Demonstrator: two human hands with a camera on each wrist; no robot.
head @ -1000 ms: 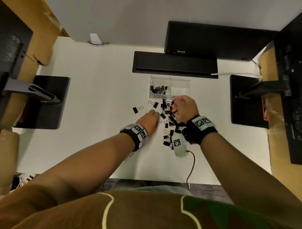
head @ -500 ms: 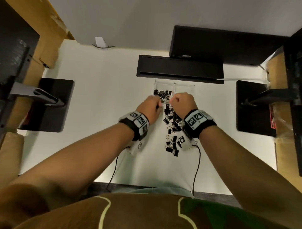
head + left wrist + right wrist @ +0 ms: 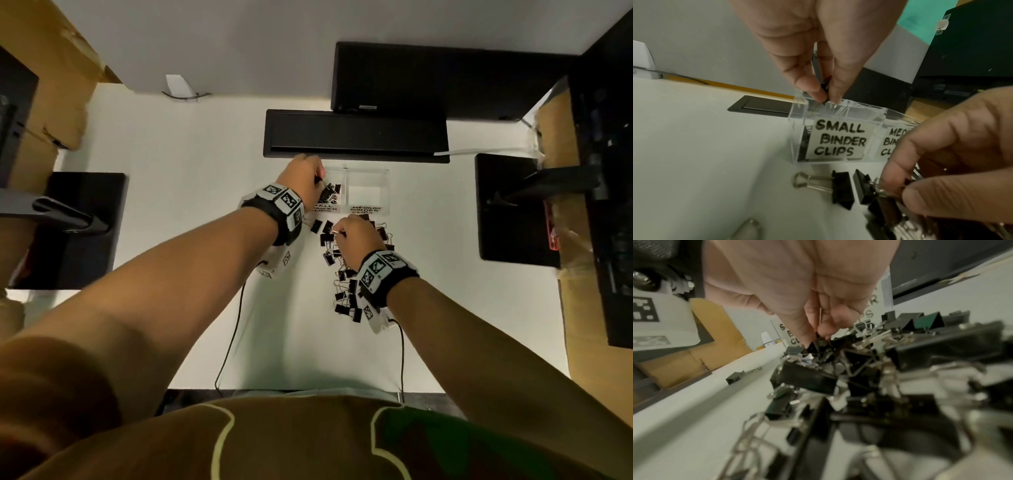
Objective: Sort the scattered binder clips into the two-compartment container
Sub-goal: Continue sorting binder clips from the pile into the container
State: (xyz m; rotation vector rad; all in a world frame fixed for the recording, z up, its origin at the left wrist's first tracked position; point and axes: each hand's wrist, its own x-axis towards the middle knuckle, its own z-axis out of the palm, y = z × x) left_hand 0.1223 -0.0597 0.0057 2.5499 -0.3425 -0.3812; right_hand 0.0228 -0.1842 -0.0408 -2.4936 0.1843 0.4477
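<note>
White table (image 3: 191,260): container (image 3: 385,192) holds small clips (image 3: 329,194); other compartment bare.

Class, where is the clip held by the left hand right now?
In the left wrist view, the clip hangs over the container's "small" compartment, pinched by the left hand.

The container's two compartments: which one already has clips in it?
The left compartment, labelled SMALL BINDER CLIPS, holds black clips, and the left hand is pinching another over it. The right compartment, labelled MEDIUM, shows only its bare floor.
</note>
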